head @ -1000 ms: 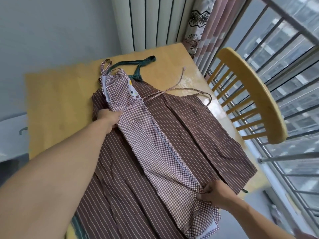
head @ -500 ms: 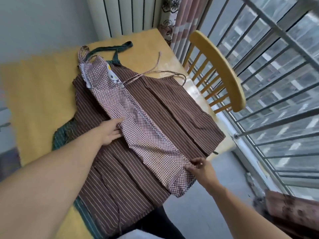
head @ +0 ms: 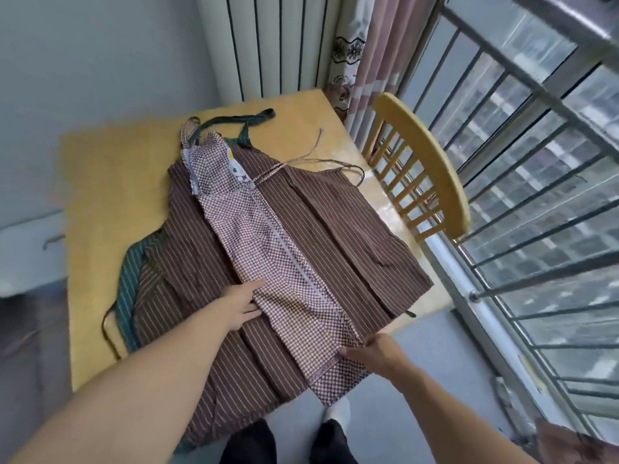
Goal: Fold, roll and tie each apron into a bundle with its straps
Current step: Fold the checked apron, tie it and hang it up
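Note:
A red-and-white checked apron (head: 268, 249), folded lengthwise into a narrow strip, lies on top of a brown striped apron (head: 338, 229) spread over the table. Its thin straps (head: 315, 159) trail toward the far right of the table. My left hand (head: 243, 304) rests flat, fingers together, on the strip's left edge near its lower half. At the strip's bottom right corner, over the table's near edge, my right hand (head: 371, 351) pinches the checked cloth. A green striped apron (head: 129, 279) peeks out beneath the brown one on the left.
The yellow table (head: 100, 182) stands against a grey wall. A yellow wooden chair (head: 422, 162) sits at its right side, with a metal railing (head: 522, 202) and window beyond. A radiator (head: 278, 45) and curtain (head: 368, 51) are behind. My feet (head: 335, 426) show below the table edge.
My left hand slid down the strip's left edge from the bib end to its lower half. My right hand stayed on the bottom corner. The head view shifted.

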`<act>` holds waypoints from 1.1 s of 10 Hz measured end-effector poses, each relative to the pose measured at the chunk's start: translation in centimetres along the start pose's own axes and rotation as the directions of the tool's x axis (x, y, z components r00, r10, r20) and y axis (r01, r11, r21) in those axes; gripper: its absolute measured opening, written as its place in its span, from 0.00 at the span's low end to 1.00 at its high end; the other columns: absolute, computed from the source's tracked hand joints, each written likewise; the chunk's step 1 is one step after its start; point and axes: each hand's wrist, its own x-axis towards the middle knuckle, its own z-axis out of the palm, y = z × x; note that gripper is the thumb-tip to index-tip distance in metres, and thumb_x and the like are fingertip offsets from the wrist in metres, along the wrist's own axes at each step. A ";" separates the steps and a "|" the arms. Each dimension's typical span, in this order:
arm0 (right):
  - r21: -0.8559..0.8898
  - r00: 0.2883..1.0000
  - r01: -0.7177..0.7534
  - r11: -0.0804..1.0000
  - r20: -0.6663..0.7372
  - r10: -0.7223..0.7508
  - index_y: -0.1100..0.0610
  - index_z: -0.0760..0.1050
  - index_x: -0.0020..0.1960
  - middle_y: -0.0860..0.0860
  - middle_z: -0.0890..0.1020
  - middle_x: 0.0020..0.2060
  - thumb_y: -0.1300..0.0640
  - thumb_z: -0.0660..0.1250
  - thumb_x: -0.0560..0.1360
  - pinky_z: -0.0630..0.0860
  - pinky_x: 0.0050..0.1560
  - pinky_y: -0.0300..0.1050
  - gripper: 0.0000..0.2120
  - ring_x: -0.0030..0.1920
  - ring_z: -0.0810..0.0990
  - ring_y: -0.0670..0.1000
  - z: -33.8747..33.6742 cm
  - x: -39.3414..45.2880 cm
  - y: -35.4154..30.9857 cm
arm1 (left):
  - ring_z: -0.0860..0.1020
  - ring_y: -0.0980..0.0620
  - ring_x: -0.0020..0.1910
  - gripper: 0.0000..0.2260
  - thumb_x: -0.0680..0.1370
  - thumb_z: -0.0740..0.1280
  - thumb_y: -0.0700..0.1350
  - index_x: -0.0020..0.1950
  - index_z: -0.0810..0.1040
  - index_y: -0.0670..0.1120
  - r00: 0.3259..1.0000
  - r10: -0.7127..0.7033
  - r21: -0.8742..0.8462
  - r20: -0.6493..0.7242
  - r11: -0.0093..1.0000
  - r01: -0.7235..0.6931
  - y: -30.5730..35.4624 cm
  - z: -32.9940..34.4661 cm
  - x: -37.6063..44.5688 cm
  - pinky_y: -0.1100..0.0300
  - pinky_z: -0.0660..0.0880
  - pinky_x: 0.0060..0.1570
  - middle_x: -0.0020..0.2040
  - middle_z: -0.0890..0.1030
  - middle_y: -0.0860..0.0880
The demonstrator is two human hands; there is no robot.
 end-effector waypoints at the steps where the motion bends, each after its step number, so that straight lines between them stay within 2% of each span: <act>1: 0.119 0.985 0.100 0.988 0.130 -0.115 0.54 0.81 0.44 0.47 0.85 0.43 0.40 0.77 0.71 0.78 0.38 0.39 0.17 0.44 0.84 0.48 -0.9 -1.0 0.9 | 0.77 0.43 0.62 0.24 0.79 0.73 0.48 0.71 0.73 0.40 0.999 0.006 -0.020 0.034 1.000 -0.005 -2.5 1.3 -1.3 0.51 0.76 0.61 0.62 0.80 0.42; 2: 0.262 0.945 0.081 0.962 0.287 -0.158 0.57 0.81 0.55 0.47 0.86 0.44 0.49 0.72 0.78 0.82 0.44 0.42 0.12 0.44 0.84 0.48 -2.3 -2.3 1.5 | 0.77 0.44 0.61 0.21 0.80 0.71 0.51 0.69 0.74 0.42 0.996 -0.046 -0.010 0.079 0.999 0.046 -5.3 2.9 -3.4 0.49 0.73 0.66 0.65 0.79 0.44; 3: 0.206 0.923 0.026 0.978 0.370 -0.103 0.59 0.79 0.58 0.51 0.88 0.48 0.51 0.69 0.80 0.80 0.43 0.43 0.12 0.44 0.85 0.50 -3.1 -3.1 1.3 | 0.78 0.43 0.61 0.17 0.80 0.70 0.50 0.66 0.76 0.43 0.976 -0.161 0.012 0.144 0.987 0.161 -8.4 4.5 -5.3 0.48 0.78 0.59 0.63 0.81 0.43; 4: 0.057 0.901 0.099 0.993 0.419 -0.113 0.59 0.75 0.64 0.56 0.87 0.51 0.54 0.69 0.80 0.78 0.35 0.42 0.15 0.42 0.86 0.52 -3.5 -4.7 0.1 | 0.83 0.43 0.53 0.12 0.80 0.70 0.37 0.63 0.78 0.37 0.969 -0.206 -0.007 0.138 0.978 0.209 -10.8 5.3 -7.5 0.51 0.81 0.42 0.55 0.84 0.41; 5: -0.069 0.888 0.251 0.965 0.414 -0.201 0.56 0.70 0.68 0.58 0.87 0.49 0.57 0.69 0.80 0.76 0.31 0.41 0.18 0.35 0.85 0.51 -4.2 -6.1 -2.5 | 0.84 0.49 0.44 0.05 0.79 0.70 0.35 0.54 0.80 0.37 0.950 -0.265 0.235 0.166 0.946 0.223 -12.0 5.2 -9.6 0.58 0.82 0.39 0.42 0.87 0.46; 6: -0.071 0.725 0.393 0.917 0.638 -0.261 0.58 0.80 0.62 0.52 0.87 0.52 0.56 0.71 0.79 0.77 0.37 0.38 0.13 0.43 0.87 0.50 -6.0 -9.0 -5.6 | 0.83 0.58 0.32 0.09 0.84 0.63 0.39 0.45 0.78 0.42 0.919 -0.360 0.420 0.162 0.868 0.266 -13.1 4.3 -11.6 0.67 0.78 0.39 0.31 0.84 0.51; 7: -0.035 0.480 0.524 0.851 0.838 -0.261 0.58 0.79 0.56 0.46 0.86 0.53 0.58 0.76 0.75 0.78 0.49 0.38 0.12 0.49 0.85 0.43 -7.0 -11.9 -8.5 | 0.77 0.58 0.42 0.16 0.87 0.53 0.42 0.40 0.71 0.46 0.923 -0.374 0.644 0.092 0.729 0.231 -13.0 2.6 -12.9 0.70 0.73 0.37 0.39 0.74 0.51; 8: -0.004 0.445 0.559 0.829 0.845 -0.296 0.64 0.74 0.66 0.48 0.84 0.62 0.66 0.71 0.77 0.79 0.59 0.45 0.18 0.59 0.84 0.48 -6.4 -12.0 -11.4 | 0.76 0.50 0.57 0.11 0.87 0.55 0.42 0.60 0.76 0.43 0.955 -0.296 0.582 -0.008 0.776 0.245 -12.1 -0.1 -14.2 0.62 0.77 0.53 0.54 0.78 0.46; 9: 0.086 0.624 0.559 0.825 0.611 -0.487 0.64 0.78 0.63 0.49 0.86 0.57 0.63 0.66 0.81 0.78 0.64 0.56 0.12 0.56 0.86 0.55 -5.2 -10.4 -14.5 | 0.71 0.49 0.66 0.17 0.85 0.60 0.41 0.75 0.68 0.43 0.994 -0.063 0.340 -0.084 0.936 0.088 -9.9 -1.5 -14.4 0.57 0.68 0.71 0.71 0.70 0.50; 10: 0.177 0.757 0.479 0.860 0.412 -0.507 0.64 0.79 0.58 0.54 0.87 0.55 0.62 0.65 0.82 0.78 0.63 0.60 0.08 0.53 0.86 0.59 -4.5 -8.9 -17.9 | 0.77 0.45 0.65 0.17 0.86 0.55 0.54 0.66 0.77 0.48 0.984 0.178 -0.010 -0.030 0.984 -0.178 -6.7 -2.2 -13.0 0.49 0.68 0.73 0.69 0.77 0.47; 11: 0.204 0.819 0.445 0.872 0.302 -0.489 0.63 0.77 0.61 0.55 0.88 0.50 0.58 0.64 0.84 0.83 0.54 0.52 0.10 0.43 0.87 0.54 -4.2 -7.1 -20.8 | 0.79 0.48 0.63 0.27 0.80 0.52 0.72 0.64 0.78 0.57 0.940 0.276 -0.284 0.201 0.935 -0.214 -3.2 -3.7 -10.8 0.39 0.69 0.70 0.63 0.83 0.52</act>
